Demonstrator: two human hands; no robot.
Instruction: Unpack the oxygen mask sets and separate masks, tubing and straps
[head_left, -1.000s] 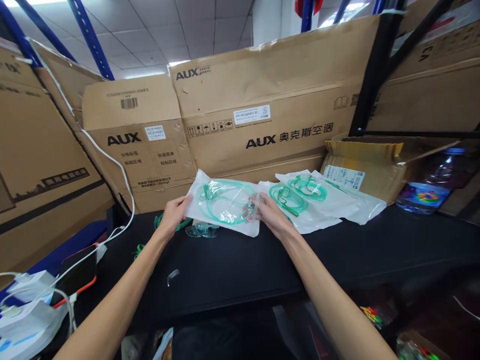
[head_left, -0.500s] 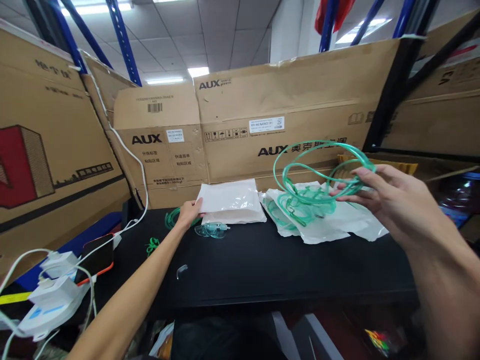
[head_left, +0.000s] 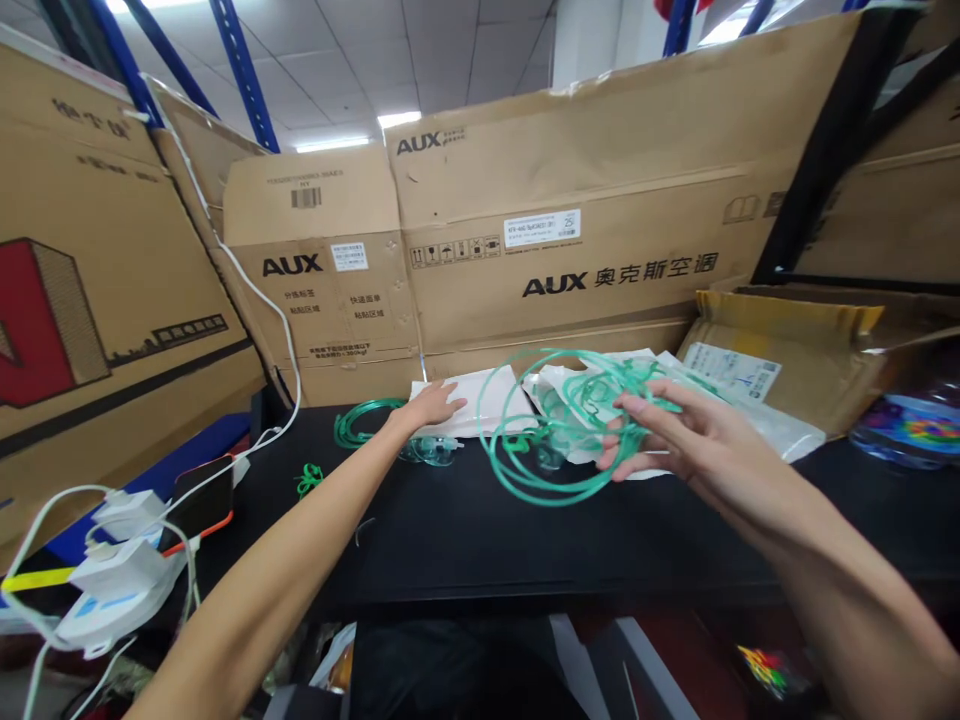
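Observation:
My right hand (head_left: 660,430) grips a loose coil of green tubing (head_left: 551,495), which hangs over the black table's middle. Behind it lie more green tubing and a clear mask-like piece (head_left: 551,405) on white plastic packaging (head_left: 780,425). My left hand (head_left: 431,405) rests with fingers stretched out on a white plastic packet (head_left: 487,390). Just below that hand is a clear mask-like part (head_left: 435,452) with a green tint. Another coil of green tubing (head_left: 352,425) lies left of it, partly behind my wrist.
A small green twisted bundle (head_left: 309,480) and a thin clear piece (head_left: 362,532) lie on the table (head_left: 480,550). A phone (head_left: 206,500) and power strip (head_left: 112,600) with cables are at left. Cardboard (head_left: 465,290) walls the back. An opened parcel (head_left: 795,350) and bottle (head_left: 911,430) stand right.
My right hand has brought the tubing coil left and down, nearer the table. My left hand has let go of the packet's edge, and its fingers now lie stretched over it. The view has shifted right.

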